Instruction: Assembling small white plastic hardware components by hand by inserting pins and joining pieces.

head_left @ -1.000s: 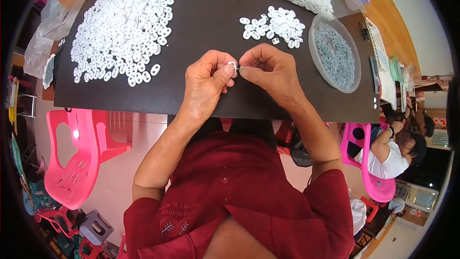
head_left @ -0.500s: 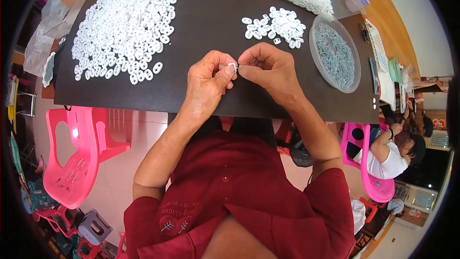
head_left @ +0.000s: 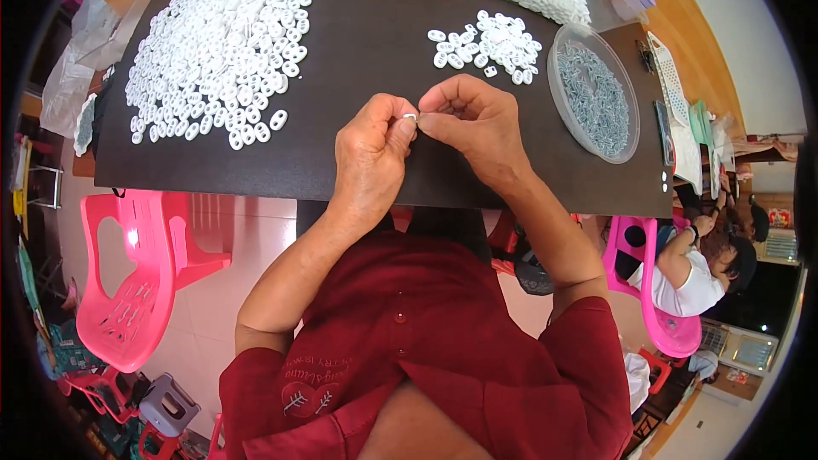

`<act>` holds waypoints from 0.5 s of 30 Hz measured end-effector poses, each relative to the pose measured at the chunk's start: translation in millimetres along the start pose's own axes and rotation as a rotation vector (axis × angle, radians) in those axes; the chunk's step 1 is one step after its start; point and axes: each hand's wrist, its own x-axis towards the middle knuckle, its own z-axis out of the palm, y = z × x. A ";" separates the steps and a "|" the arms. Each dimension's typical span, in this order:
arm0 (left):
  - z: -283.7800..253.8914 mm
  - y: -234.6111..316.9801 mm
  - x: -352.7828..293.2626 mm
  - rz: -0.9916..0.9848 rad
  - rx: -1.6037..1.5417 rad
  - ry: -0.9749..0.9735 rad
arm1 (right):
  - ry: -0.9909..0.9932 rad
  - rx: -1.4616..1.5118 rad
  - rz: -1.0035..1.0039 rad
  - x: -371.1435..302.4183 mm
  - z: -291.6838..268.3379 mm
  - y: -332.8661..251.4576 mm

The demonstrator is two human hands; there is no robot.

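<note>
White and small, a plastic-looking piece (head_left: 410, 117) is pinched at the tip of the left hand (head_left: 371, 153), above the dark table (head_left: 366, 43). Only a curved edge is shown, the rest being covered by the grip. Just beside it, the right hand (head_left: 481, 132) is narrowed to a pinch; whether anything is held there cannot be made out.

**Tight Pinch at 12 O'Clock**

We see the left hand (head_left: 372, 145) and right hand (head_left: 487, 126) side by side at 12 o'clock, tips just beside each other. The left thumb (head_left: 398, 137) points toward 1 o'clock, pinching; the right thumb (head_left: 445, 127) and forefinger (head_left: 453, 91) pinch toward 10. We trace the left forearm (head_left: 311, 260) rising from 8 o'clock, the right forearm (head_left: 558, 234) from 4.
</note>
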 end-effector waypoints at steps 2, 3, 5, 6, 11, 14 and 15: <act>-1.0 2.7 0.6 -0.108 -0.170 0.020 | -0.007 0.049 -0.009 0.6 0.3 4.2; -1.8 3.6 0.9 -0.108 -0.170 0.021 | -0.008 0.049 -0.009 1.1 1.4 4.5; -3.0 4.4 1.9 -0.127 -0.251 0.032 | 0.020 0.040 -0.002 2.4 3.8 5.0; -3.1 3.7 2.2 -0.127 -0.252 0.034 | 0.018 0.039 -0.002 2.7 5.4 5.3; -0.7 1.0 2.5 -0.074 -0.135 0.093 | 0.042 -0.022 -0.034 4.4 12.1 4.0; -2.8 -0.3 4.2 -0.072 -0.155 0.079 | 0.039 -0.004 -0.028 6.0 10.9 5.8; -4.0 0.8 4.9 -0.070 -0.156 0.081 | 0.038 -0.006 -0.030 6.4 9.9 6.2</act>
